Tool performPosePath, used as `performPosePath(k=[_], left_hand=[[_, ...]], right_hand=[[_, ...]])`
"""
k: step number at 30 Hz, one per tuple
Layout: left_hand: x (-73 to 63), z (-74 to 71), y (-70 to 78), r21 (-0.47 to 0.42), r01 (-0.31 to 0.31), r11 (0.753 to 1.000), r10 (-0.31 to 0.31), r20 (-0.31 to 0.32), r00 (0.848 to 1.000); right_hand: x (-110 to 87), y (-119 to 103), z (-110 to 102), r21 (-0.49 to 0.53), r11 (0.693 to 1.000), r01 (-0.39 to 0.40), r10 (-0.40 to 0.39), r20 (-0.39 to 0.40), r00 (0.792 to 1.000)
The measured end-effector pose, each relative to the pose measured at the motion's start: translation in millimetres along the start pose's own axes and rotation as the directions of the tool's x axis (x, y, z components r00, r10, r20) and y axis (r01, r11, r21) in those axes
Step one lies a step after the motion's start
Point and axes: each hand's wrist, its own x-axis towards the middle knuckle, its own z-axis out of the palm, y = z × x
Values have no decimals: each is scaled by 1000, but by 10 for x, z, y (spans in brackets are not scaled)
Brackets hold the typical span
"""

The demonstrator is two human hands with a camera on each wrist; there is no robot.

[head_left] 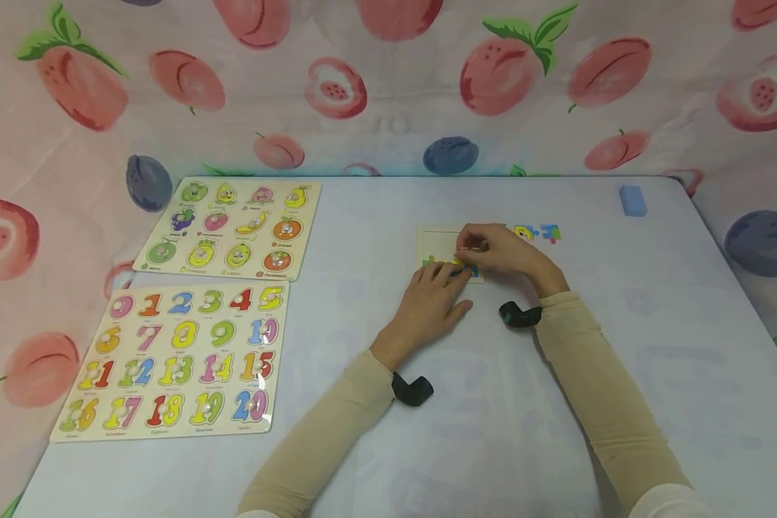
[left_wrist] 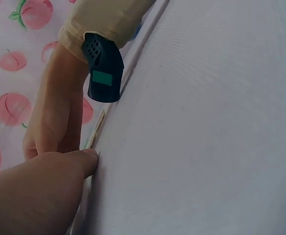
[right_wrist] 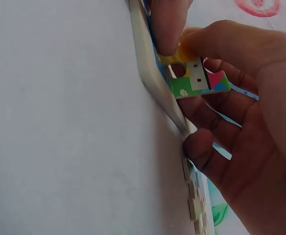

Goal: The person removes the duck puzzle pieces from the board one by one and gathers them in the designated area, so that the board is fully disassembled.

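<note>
A small jigsaw puzzle board point(head_left: 439, 243), pale with a raised frame, lies in the middle of the table; colourful pieces fill part of its near side. My left hand point(head_left: 430, 306) rests over the near edge, fingers stretched out onto the pieces. From the right my right hand point(head_left: 501, 252) reaches over the board. Between its thumb and finger it pinches a puzzle piece point(right_wrist: 196, 81) with green, yellow and pink print, tilted at the board's frame point(right_wrist: 147, 73). A left fingertip point(right_wrist: 168, 29) presses close beside that piece. In the left wrist view, the board is mostly hidden by my hands.
Loose puzzle pieces point(head_left: 550, 233) lie just behind my right hand. On the left are a fruit peg board point(head_left: 226, 229) and a number peg board point(head_left: 175, 360). A blue block point(head_left: 632, 201) sits at the back right. Patterned cloth hangs behind the table.
</note>
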Motion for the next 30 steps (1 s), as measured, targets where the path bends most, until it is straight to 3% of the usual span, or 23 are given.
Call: performPosePath(k=[16, 30], left_hand=[[3, -27, 12, 11, 1, 1000, 0, -30, 1000], [23, 9, 36, 23, 18, 1000, -17, -22, 1000]], right_hand=[[21, -27, 33, -3, 1000, 28, -28, -35, 999], [59, -43, 46, -36, 998, -52, 46, -152, 987]])
